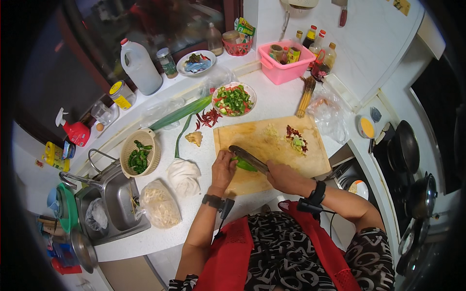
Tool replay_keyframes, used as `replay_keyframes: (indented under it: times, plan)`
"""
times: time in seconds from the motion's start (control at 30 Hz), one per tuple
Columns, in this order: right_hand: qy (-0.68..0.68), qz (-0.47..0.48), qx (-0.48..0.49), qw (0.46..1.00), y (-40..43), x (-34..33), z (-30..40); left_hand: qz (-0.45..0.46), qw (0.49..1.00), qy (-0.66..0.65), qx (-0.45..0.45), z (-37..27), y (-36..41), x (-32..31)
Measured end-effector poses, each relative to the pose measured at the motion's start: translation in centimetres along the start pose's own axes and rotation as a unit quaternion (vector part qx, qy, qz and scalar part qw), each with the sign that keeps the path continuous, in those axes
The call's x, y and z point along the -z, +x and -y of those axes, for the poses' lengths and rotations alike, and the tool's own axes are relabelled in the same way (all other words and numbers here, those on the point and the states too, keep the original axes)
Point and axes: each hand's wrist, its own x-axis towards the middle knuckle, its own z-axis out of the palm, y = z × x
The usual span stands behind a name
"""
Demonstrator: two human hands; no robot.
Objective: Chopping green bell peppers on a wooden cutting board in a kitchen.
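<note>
My right hand (285,177) grips a kitchen cleaver (249,159), its blade angled over a green pepper (244,165). At the pepper's left end the fingers of my left hand (223,171) hold it against the wooden cutting board (255,183). Part of the pepper is hidden under the blade. Farther up the board lie a small heap of chopped pale garlic or ginger (271,130) and a pile of cut dried red chili (292,132) with pale chopped pieces beside it.
Beyond the board stands a plate of chopped green and red vegetables (235,99). Dried red chilies (208,118) and a ginger piece (194,138) lie left. A colander of green peppers (156,160) stands near the sink (123,203), by a bagged food (160,203) and white cloth (184,176).
</note>
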Motion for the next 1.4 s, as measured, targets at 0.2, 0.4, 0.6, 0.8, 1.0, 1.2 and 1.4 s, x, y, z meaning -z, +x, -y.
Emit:
replay_keyframes:
  times: [0.2, 0.4, 0.6, 0.8, 1.0, 1.2, 1.4]
  plan:
    - [-0.035, -0.011, 0.02, 0.999, 0.6, -0.3, -0.4, -0.006, 1.0, -0.022, -0.012, 1.1, 0.2, -0.4]
    - [-0.019, 0.024, 0.004, 1.0, 1.9, 0.7, 0.6, -0.012, 0.999, -0.026, -0.025, 1.2, 0.6, -0.2]
    - [-0.041, 0.009, 0.013, 0.999, 3.7, -0.4, 1.1, -0.003, 0.999, -0.026, -0.018, 1.4, 0.6, -0.2]
    - [0.006, -0.061, -0.015, 0.998, 4.3, -3.9, -1.1, 0.011, 0.999, -0.005, -0.046, 1.0, 1.0, 0.1]
    - [0.027, -0.12, -0.01, 0.992, 4.8, -3.2, -3.7, 0.058, 0.995, 0.057, -0.062, 1.6, 2.1, -0.9]
    - [-0.018, -0.059, -0.035, 0.997, 1.6, -0.9, -3.3, 0.034, 0.982, 0.169, -0.08, -1.6, 1.7, -0.1]
    - [-0.077, -0.108, 0.014, 0.991, 0.7, -1.3, -4.2, 0.035, 0.974, 0.131, -0.183, -1.9, 0.4, -1.9]
